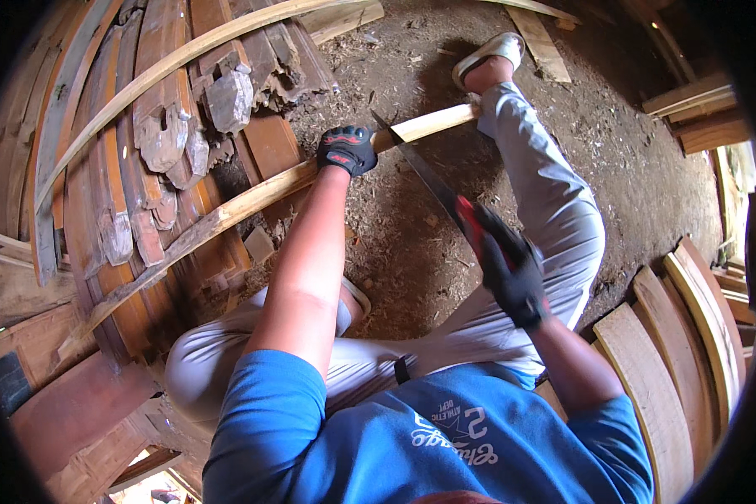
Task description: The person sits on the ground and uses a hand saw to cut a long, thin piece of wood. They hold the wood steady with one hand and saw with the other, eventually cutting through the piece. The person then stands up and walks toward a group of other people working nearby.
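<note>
A long, narrow wooden strip (227, 216) runs from the lower left up to my outstretched foot. My left hand (347, 151), in a black glove with red marks, is wrapped round it. In my right hand (512, 273), also gloved, is the red and black handle of a handsaw. The dark blade of the handsaw (424, 172) slants up and left, and lies across the strip just right of my left hand. Whether its teeth have cut into the wood cannot be made out. The strip's far end touches my lower leg beside the shoe.
Old weathered boards (155, 126) with broken ends are piled at the left. Another long thin strip (176, 57) arches over them. Cut planks (646, 386) lean at the lower right, and more boards (701, 109) stick out at the upper right. Wood chips litter the dirt floor (638, 202).
</note>
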The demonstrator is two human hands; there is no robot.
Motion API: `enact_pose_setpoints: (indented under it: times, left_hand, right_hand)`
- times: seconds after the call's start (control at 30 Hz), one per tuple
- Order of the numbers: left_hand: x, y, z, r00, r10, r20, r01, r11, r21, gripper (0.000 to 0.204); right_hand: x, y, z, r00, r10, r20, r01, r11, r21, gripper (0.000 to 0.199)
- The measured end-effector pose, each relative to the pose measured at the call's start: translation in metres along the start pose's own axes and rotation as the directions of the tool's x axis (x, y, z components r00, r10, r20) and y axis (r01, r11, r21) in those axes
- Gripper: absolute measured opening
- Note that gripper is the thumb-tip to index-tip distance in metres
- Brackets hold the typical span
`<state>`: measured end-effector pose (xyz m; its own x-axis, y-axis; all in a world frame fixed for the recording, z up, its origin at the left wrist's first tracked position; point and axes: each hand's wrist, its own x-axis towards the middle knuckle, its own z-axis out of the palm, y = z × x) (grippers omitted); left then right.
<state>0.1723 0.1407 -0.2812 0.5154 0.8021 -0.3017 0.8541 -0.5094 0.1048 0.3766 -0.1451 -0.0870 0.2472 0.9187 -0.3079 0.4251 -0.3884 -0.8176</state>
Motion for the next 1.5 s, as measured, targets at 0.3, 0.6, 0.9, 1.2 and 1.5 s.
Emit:
enact_pose_setpoints:
  times: [0.3, 0.6, 0.9, 1.2, 1.5]
  left_hand:
    - [0.006, 0.008, -0.006, 0.998, 0.054, 0.038, -0.054, 0.998, -0.014, 0.037]
    - [-0.001, 0.011, -0.011, 0.999, 0.026, 0.024, -0.025, 0.999, -0.021, 0.035]
    - [-0.017, 0.027, -0.015, 0.997, 0.073, -0.023, -0.074, 0.997, -0.031, 0.032]
    - [-0.015, 0.024, -0.021, 0.999, 0.042, 0.004, -0.042, 0.999, -0.016, 0.031]
    - [-0.008, 0.024, -0.011, 0.996, 0.071, -0.049, -0.070, 0.997, 0.022, 0.028]
  right_hand:
    - [0.135, 0.052, 0.093, 0.911, -0.324, -0.255, 0.352, 0.933, 0.073, 0.040]
    - [-0.054, 0.034, -0.006, 0.998, -0.048, -0.039, 0.050, 0.997, 0.056, 0.046]
    - [0.150, 0.057, 0.122, 0.887, -0.323, -0.330, 0.377, 0.919, 0.117, 0.036]
    - [-0.013, 0.035, 0.007, 0.998, 0.002, -0.068, 0.013, 0.975, 0.222, 0.046]
    - [0.121, 0.067, 0.076, 0.964, -0.200, -0.178, 0.233, 0.954, 0.190, 0.046]
